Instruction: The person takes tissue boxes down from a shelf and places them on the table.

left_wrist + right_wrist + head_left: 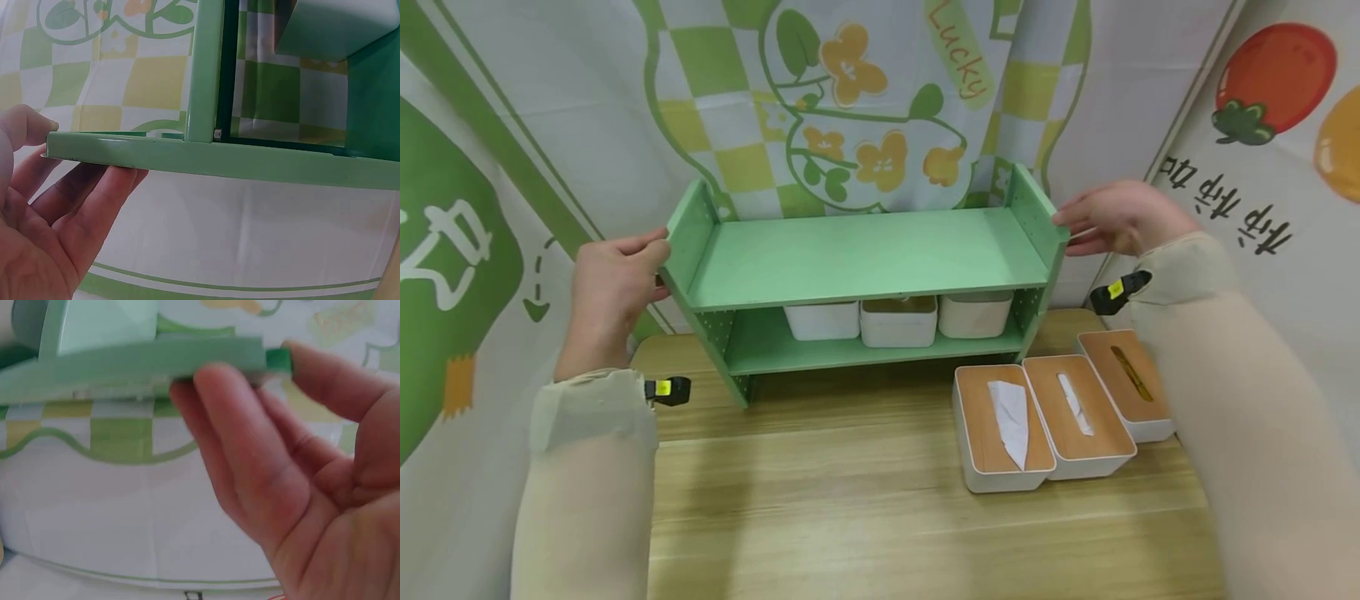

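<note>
A green two-tier shelf rack [865,254] stands at the back of the wooden table. My left hand [617,279] grips the top of its left side panel; in the left wrist view the thumb lies at the panel's end and the fingers press its outer face. At the right side panel, my right hand [1120,218] holds the upper edge the same way, its thumb at the end and fingers [240,425] against the outside. Three white bins, among them a middle bin [898,329], sit on the rack's lower board, partly hidden by the upper one.
Right of the rack's front stand three white tissue boxes with wooden lids: a near one [973,429], a middle one [1101,442] and a far one [1150,429] partly behind my right arm. Printed curtains [917,50] hang close behind and on both sides.
</note>
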{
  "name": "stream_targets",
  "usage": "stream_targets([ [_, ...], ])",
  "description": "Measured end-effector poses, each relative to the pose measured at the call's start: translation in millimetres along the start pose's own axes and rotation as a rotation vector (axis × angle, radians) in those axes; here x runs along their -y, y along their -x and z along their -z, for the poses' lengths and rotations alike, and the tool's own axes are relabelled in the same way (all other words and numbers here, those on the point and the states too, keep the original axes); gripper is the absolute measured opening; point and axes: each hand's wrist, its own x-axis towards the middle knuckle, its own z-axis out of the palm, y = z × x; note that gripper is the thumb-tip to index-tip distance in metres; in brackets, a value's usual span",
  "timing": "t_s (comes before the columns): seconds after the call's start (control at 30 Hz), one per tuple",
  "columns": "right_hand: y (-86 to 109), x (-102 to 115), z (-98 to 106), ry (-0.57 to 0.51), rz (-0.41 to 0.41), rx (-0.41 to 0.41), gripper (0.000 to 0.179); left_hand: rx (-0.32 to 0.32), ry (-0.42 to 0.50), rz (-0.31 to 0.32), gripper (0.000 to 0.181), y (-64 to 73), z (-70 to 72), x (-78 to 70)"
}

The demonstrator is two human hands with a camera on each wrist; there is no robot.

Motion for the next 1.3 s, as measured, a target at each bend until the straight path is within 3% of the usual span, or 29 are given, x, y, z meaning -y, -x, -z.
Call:
stream_targets([
  [0.23,-8.6,9,3,0.040,-0.069,0.074,0.066,0.000,-0.003,-0.005,0.044,0.0,-2.2,5.9],
  [0.5,-8.6,13,0,0.085,-0.067,0.063,0.062,0.029,0.017,-0.050,0.048,7.4,-4.4,5.4],
  [0.67,-7.9,12,-1,0.109,-0.051,0.037,0.058,0.003,-0.092,-0.132,0.061,27.8,-11.2,-1.6],
  [0.77,-6.6,12,-2,0.122,-0.050,0.020,0.058,-0.045,-0.200,-0.203,0.066,44.3,-19.1,-5.9],
  [0.83,-5.4,13,-2,0.124,-0.050,0.012,0.059,-0.098,-0.258,-0.267,0.065,54.8,-26.9,-6.9],
  [0.93,-4.9,14,-4,0.135,-0.047,0.012,0.059,-0.224,-0.327,-0.394,0.063,69.7,-44.5,-5.3],
  [1.03,-4.5,14,-6,0.158,-0.041,0.008,0.058,-0.325,-0.352,-0.593,0.061,81.5,-69.1,-0.5],
  [1.1,-4.4,14,-7,0.169,-0.038,0.003,0.058,-0.379,-0.342,-0.778,0.060,87.4,-89.6,3.8],
  [1.17,-4.1,14,-8,0.184,-0.033,-0.006,0.058,-0.398,-0.325,-0.971,0.055,92.6,-111.5,8.7],
  [1.23,-3.8,15,-9,0.192,-0.030,-0.012,0.058,-0.388,-0.333,-1.118,0.049,98.0,-133.0,14.6],
  [1.3,-3.4,15,-10,0.202,-0.025,-0.019,0.059,-0.339,-0.377,-1.191,0.042,102.5,-152.5,21.8],
])
